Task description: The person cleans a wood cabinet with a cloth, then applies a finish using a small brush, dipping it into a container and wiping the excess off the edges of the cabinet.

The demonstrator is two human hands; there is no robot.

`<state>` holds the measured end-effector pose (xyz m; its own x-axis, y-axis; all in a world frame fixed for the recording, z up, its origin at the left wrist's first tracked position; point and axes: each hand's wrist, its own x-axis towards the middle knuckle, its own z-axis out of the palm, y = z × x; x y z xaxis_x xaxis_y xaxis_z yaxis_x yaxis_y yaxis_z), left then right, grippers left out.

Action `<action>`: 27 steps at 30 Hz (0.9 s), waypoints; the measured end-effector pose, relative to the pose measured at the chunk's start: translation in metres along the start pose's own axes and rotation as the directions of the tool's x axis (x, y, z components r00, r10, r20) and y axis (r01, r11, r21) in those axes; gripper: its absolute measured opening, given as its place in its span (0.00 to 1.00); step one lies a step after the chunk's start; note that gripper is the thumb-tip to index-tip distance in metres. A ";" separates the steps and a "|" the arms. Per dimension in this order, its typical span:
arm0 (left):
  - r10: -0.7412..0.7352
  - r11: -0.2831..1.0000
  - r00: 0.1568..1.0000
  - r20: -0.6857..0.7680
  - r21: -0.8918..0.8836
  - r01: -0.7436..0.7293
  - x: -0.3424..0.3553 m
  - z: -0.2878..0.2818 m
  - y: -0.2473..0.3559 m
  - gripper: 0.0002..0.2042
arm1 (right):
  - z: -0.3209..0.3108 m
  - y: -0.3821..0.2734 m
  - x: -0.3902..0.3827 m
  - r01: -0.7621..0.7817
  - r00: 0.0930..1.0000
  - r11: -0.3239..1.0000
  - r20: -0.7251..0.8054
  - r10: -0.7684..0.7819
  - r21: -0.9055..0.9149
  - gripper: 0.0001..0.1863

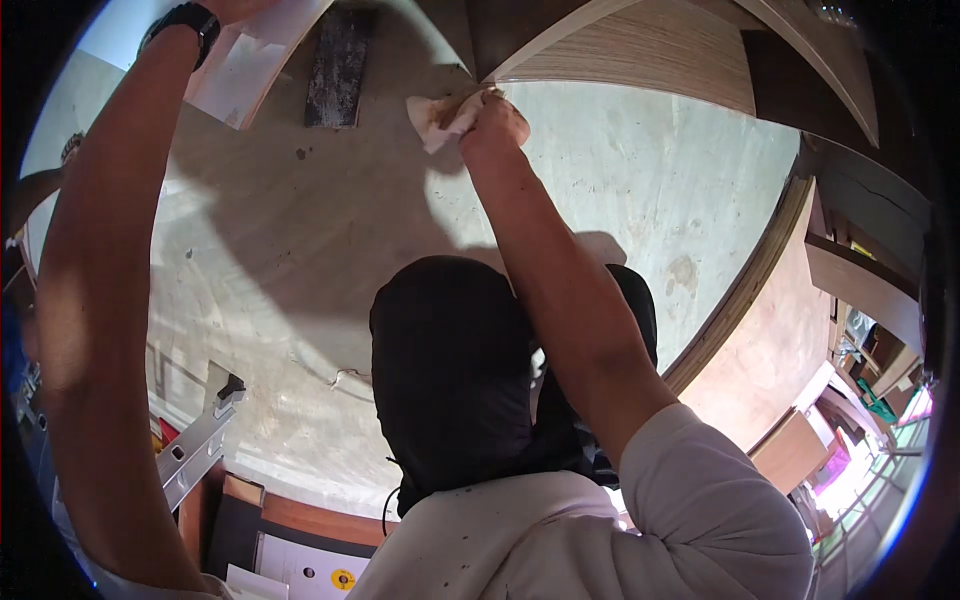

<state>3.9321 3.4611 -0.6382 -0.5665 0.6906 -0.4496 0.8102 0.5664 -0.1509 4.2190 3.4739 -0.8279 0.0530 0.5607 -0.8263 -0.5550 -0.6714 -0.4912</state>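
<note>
My right hand (496,124) is closed round a crumpled whitish cloth (437,118) with brown stains. It holds the cloth low over the grey floor (330,230), by the lower corner of a wood-grain cabinet panel (630,58). At the upper left my left arm stretches far forward, a dark watch (188,22) on its wrist. Only a sliver of my left hand (238,8) shows at the top edge, above a white panel (235,75); its fingers are out of sight. Between the two hands lies a dark, scuffed flat board (340,70).
A metal ladder-like frame (195,450) stands at the lower left. Along the right runs a raised wooden edge (745,285), with shelves and loose goods beyond. Behind me at the bottom lies a white panel with a yellow disc (343,579). My dark-trousered knees (450,350) are bent over the floor.
</note>
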 end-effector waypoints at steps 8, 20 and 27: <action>-0.043 0.998 0.999 -0.001 -0.039 0.043 -0.002 0.001 0.008 0.67 | 0.009 -0.003 -0.001 -0.012 0.994 0.996 0.111 0.022 -0.090 0.09; -0.013 1.000 1.000 0.008 0.009 0.013 -0.002 -0.004 0.012 0.63 | 0.009 -0.012 -0.012 0.007 0.997 0.998 0.082 -0.002 -0.055 0.08; 0.032 0.999 0.995 0.097 0.018 -0.034 -0.029 -0.020 0.031 0.64 | 0.000 -0.009 -0.008 -0.064 0.985 0.997 0.158 0.070 -0.038 0.11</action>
<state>3.9705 3.4680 -0.6119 -0.5228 0.6615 -0.5377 0.8316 0.5345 -0.1511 4.2237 3.4755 -0.8172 -0.1172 0.5820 -0.8047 -0.5249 -0.7242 -0.4473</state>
